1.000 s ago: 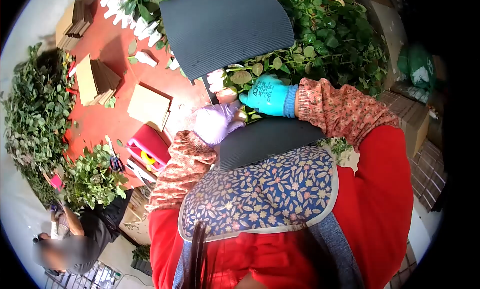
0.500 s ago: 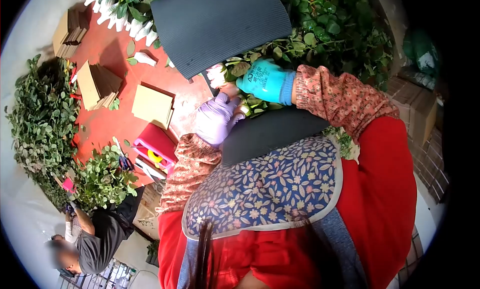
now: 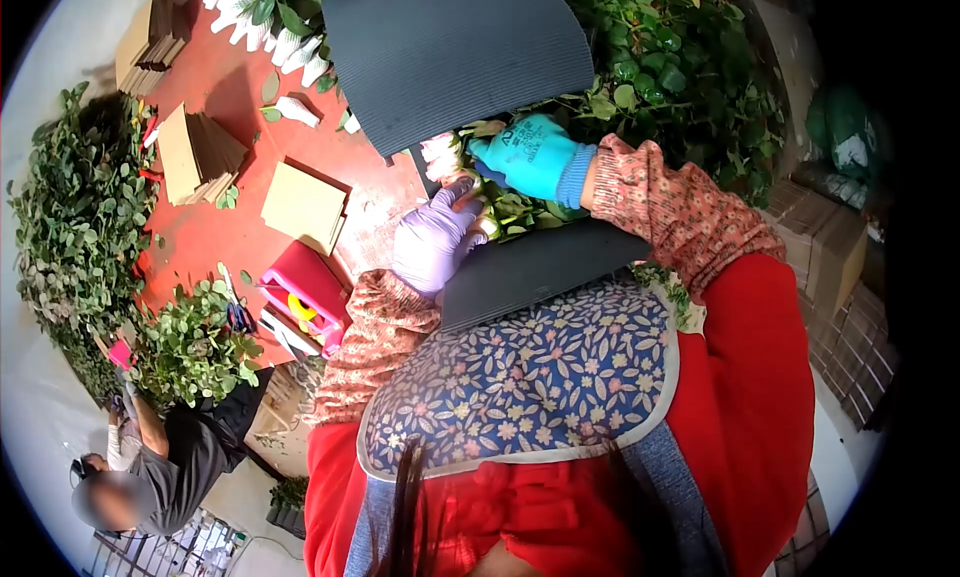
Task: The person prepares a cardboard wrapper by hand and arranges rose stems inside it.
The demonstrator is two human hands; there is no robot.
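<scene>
A bunch of pale pink roses (image 3: 440, 157) with green leaves lies between two flaps of dark ribbed sheet. My left hand (image 3: 432, 239), in a thin lavender glove, has its fingers curled at the flower heads on the near side. From the right, my right hand (image 3: 535, 159), in a teal work glove, closes over the leafy stems just behind the heads; its fingertips are partly hidden. The far flap (image 3: 455, 62) stands beyond my hands. The near flap (image 3: 540, 272) rests against my flowered apron (image 3: 520, 377).
Cardboard squares (image 3: 304, 207) lie on the red table (image 3: 235, 237), with folded cardboard stacks (image 3: 200, 155) beyond. A pink holder (image 3: 308, 285) stands left of my sleeve. Wrapped white bundles (image 3: 285, 49) and leafy stems (image 3: 680, 77) lie at the back. A person (image 3: 190, 467) works at lower left.
My right hand has shifted slightly and its fingers curl more at the roses. My left hand stays at the flower heads. The whole view has moved a little.
</scene>
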